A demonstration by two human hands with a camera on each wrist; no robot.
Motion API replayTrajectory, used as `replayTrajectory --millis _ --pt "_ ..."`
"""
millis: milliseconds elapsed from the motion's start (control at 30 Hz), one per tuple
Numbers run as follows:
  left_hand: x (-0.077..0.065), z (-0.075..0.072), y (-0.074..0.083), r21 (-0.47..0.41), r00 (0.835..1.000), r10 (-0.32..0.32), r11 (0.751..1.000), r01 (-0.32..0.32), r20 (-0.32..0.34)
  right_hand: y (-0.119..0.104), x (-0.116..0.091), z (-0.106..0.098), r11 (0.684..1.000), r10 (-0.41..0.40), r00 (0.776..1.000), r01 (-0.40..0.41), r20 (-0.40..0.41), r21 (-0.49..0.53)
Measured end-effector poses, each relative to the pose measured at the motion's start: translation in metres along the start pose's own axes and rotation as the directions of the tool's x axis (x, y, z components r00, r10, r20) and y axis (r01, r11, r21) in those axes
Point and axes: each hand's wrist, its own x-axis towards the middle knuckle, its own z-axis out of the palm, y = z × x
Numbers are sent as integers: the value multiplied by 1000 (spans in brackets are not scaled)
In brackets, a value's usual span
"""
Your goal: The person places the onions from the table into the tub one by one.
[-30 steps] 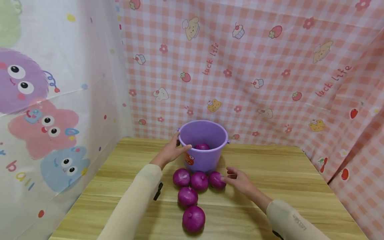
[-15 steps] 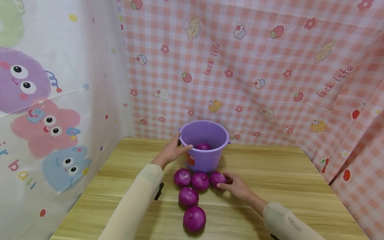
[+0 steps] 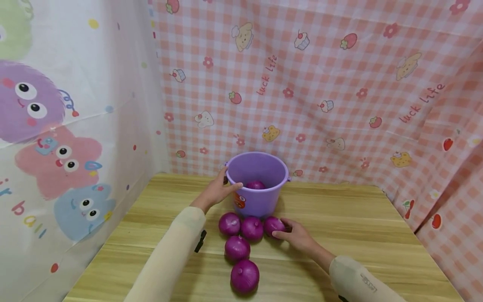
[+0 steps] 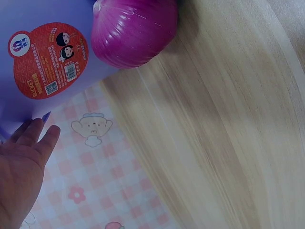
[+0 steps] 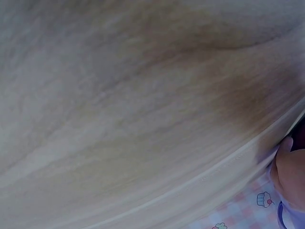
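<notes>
A purple bucket (image 3: 256, 201) stands near the back of the table, with one red onion (image 3: 255, 185) visible inside. My left hand (image 3: 216, 191) holds the bucket's left side, thumb at the front rim and fingers around the outside. Below the bucket, a row of three red onions lies on the table: a left onion (image 3: 229, 224), a middle onion (image 3: 252, 228) and a right onion (image 3: 274, 227). My right hand (image 3: 298, 235) grips the right onion, thumb on its near side and fingers behind it. Two more onions, an upper one (image 3: 237, 248) and a lower one (image 3: 245, 276), lie nearer me.
The wooden table (image 3: 358, 226) extends to both sides of the bucket. A pink checked cloth (image 3: 320, 84) hangs behind it and along the right. On the left hangs a white cloth (image 3: 124, 84) with cartoon figures. The bucket bears a red sticker (image 4: 50, 62).
My right hand has moved left onto the right-hand onion and its fingers have closed around it. The left hand stays at the bucket. The onions look unmoved.
</notes>
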Motion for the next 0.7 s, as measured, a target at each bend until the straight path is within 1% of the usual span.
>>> replayTrajectory --millis 300,500,700 --pt "2 0 -2 12 1000 -3 1000 3 -2 -2 -2 -4 999 39 999 -39 5 12" --pt "2 0 -3 10 1000 -3 1000 3 2 -5 0 -5 997 10 1000 -11 5 77" --pt "2 0 -2 14 1000 -5 1000 5 1 -14 -1 -8 993 -27 1000 25 14 117"
